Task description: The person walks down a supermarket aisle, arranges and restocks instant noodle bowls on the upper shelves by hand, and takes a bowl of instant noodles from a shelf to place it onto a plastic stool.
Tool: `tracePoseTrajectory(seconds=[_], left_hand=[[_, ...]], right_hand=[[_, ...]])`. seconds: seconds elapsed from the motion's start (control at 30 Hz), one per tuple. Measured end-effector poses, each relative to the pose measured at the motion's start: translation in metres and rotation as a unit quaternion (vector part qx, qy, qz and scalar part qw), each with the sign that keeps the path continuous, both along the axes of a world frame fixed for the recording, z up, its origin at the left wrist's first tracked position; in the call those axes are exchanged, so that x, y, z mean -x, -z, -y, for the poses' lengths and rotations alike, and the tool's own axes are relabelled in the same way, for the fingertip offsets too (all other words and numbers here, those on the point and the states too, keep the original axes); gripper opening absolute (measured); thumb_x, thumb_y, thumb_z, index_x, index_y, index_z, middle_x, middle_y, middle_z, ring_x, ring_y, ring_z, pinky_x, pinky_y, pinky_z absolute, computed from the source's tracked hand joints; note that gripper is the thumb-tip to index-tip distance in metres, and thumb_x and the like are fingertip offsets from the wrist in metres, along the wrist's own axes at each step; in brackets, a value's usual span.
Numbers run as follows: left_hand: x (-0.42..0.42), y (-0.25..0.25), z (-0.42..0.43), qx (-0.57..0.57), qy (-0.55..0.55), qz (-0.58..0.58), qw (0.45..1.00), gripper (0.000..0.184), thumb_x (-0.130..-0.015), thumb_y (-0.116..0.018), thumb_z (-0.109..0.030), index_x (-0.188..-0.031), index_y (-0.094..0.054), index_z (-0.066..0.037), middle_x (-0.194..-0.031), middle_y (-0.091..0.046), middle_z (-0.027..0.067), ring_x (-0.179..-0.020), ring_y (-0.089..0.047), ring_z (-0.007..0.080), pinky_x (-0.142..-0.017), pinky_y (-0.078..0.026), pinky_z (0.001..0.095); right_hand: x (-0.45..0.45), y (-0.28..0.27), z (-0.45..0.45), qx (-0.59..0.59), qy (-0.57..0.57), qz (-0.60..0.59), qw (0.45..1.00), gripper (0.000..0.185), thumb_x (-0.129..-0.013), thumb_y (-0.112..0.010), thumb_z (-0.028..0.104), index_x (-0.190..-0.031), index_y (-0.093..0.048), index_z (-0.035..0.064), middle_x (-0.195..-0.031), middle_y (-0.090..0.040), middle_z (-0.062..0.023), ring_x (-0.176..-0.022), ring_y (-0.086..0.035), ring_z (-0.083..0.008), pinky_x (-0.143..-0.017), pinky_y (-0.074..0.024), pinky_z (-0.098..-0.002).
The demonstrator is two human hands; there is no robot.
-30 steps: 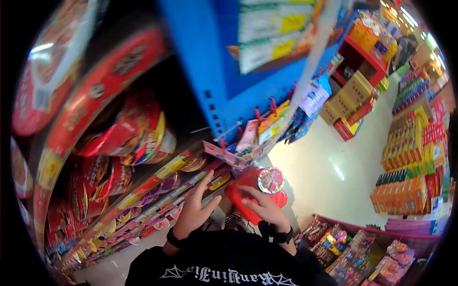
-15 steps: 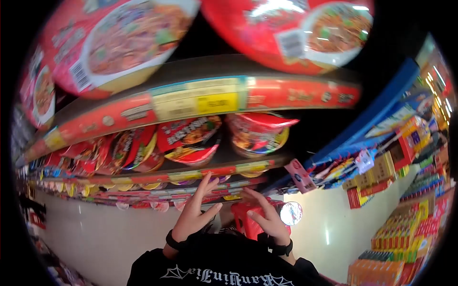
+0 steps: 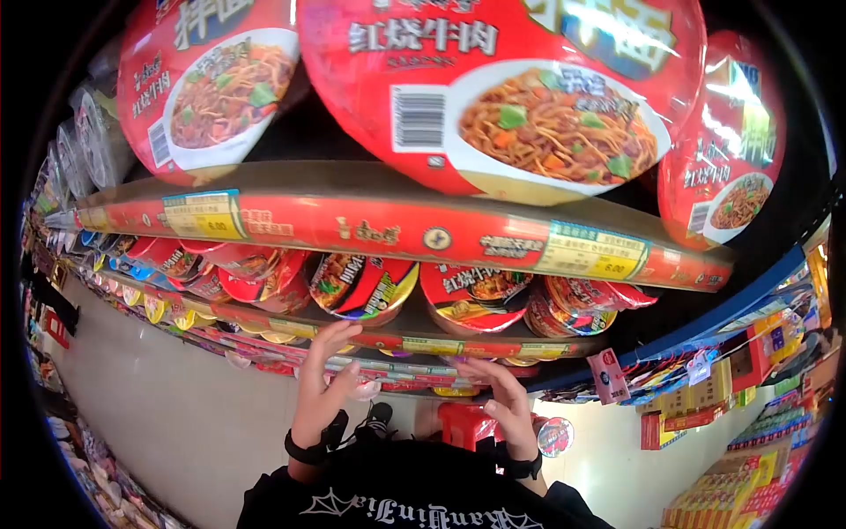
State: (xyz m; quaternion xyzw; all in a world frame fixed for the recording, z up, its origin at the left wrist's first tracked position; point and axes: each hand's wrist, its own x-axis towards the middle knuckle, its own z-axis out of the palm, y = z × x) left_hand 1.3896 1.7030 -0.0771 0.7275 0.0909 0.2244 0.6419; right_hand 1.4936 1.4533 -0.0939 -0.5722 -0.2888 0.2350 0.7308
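Note:
My left hand is raised in front of the lower shelves, fingers stretched and thumb apart, holding nothing. Level with it, my right hand is also empty, its fingers spread and slightly bent. Nearest above both hands are instant noodle bowls on the lower shelf, among them a black-and-red noodle bowl and a red noodle bowl. On the shelf above, a large red noodle bowl fills the top of the view. Another red noodle bowl stands right of it, partly in shadow.
A red shelf edge with yellow price tags curves across the view. Below me are a red stool and a round printed lid. At right, a blue shelf end carries hanging packets; stacked boxes lie beyond.
The view has turned, and the shelves have come into sharper focus with more bowls showing at the right. Both hands remain empty and open, with my left hand slightly further left in view.

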Motion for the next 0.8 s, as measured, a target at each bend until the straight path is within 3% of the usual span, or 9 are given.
tracePoseTrajectory(seconds=[0.1, 0.23, 0.43, 0.47, 0.6, 0.7, 0.8], left_hand=[[0.0, 0.008, -0.024, 0.005, -0.023, 0.008, 1.0, 0.057, -0.083, -0.057, -0.004, -0.136, -0.037, -0.001, -0.129, -0.053, 0.0135, -0.123, -0.047, 0.0225, -0.102, -0.035, 0.0368], [-0.006, 0.012, -0.046, -0.024, -0.041, 0.03, 0.998, 0.061, -0.083, -0.059, -0.004, -0.139, -0.035, 0.0, -0.138, -0.043, 0.0153, -0.128, -0.043, 0.0246, -0.103, -0.035, 0.0387], [-0.019, 0.013, -0.066, -0.022, 0.039, 0.045, 0.998, 0.074, -0.084, -0.064, -0.007, -0.145, -0.022, 0.001, -0.145, -0.032, 0.0205, -0.132, -0.037, 0.0282, -0.105, -0.034, 0.0426], [-0.019, 0.015, -0.069, -0.002, 0.05, 0.039, 0.998, 0.075, -0.084, -0.064, -0.007, -0.145, -0.021, 0.002, -0.146, -0.03, 0.0201, -0.132, -0.036, 0.0276, -0.106, -0.034, 0.0425], [-0.022, 0.012, -0.075, 0.014, 0.102, 0.048, 0.993, 0.079, -0.085, -0.059, 0.0, -0.148, -0.011, 0.0, -0.149, -0.024, 0.0179, -0.133, -0.032, 0.0285, -0.109, -0.027, 0.041], [-0.023, 0.017, -0.082, 0.019, 0.131, 0.052, 0.99, 0.084, -0.083, -0.06, 0.001, -0.148, -0.008, 0.0, -0.151, -0.019, 0.0182, -0.136, -0.027, 0.0276, -0.11, -0.026, 0.0433], [-0.026, 0.013, -0.084, 0.009, 0.13, 0.058, 0.99, 0.086, -0.083, -0.068, -0.013, -0.146, -0.011, 0.005, -0.149, -0.021, 0.0222, -0.135, -0.03, 0.0275, -0.108, -0.031, 0.0425]], right_hand=[[0.001, 0.002, -0.015, -0.011, -0.007, 0.027, 1.0, 0.064, -0.082, -0.063, 0.026, -0.136, -0.041, -0.0009, -0.135, -0.049, -0.0189, -0.129, -0.043, -0.027, -0.108, -0.0275, -0.0377], [0.004, -0.002, -0.033, 0.002, 0.006, 0.035, 0.999, 0.069, -0.081, -0.063, 0.031, -0.138, -0.039, -0.0008, -0.14, -0.044, -0.018, -0.131, -0.04, -0.0269, -0.109, -0.0266, -0.0379], [0.008, -0.014, -0.066, 0.015, 0.008, 0.07, 0.997, 0.077, -0.08, -0.062, 0.035, -0.142, -0.033, -0.0001, -0.147, -0.034, -0.0168, -0.137, -0.031, -0.0282, -0.111, -0.0226, -0.0395], [0.006, -0.013, -0.07, 0.019, -0.009, 0.078, 0.997, 0.081, -0.081, -0.062, 0.034, -0.145, -0.027, 0.0006, -0.151, -0.026, -0.0164, -0.14, -0.026, -0.0283, -0.111, -0.0211, -0.0402], [0.007, -0.012, -0.095, 0.001, 0.004, 0.08, 0.997, 0.09, -0.081, -0.063, 0.036, -0.148, -0.014, 0.0007, -0.155, -0.014, -0.0162, -0.142, -0.017, -0.0276, -0.112, -0.0182, -0.0422], [0.008, -0.009, -0.108, -0.003, 0.012, 0.082, 0.997, 0.092, -0.081, -0.063, 0.037, -0.148, -0.011, 0.0004, -0.154, -0.014, -0.0169, -0.143, -0.015, -0.0277, -0.113, -0.0177, -0.0431], [0.008, -0.01, -0.115, 0.012, 0.013, 0.083, 0.996, 0.094, -0.081, -0.064, 0.036, -0.148, -0.008, 0.0002, -0.154, -0.012, -0.018, -0.143, -0.014, -0.0276, -0.113, -0.0178, -0.0436]])
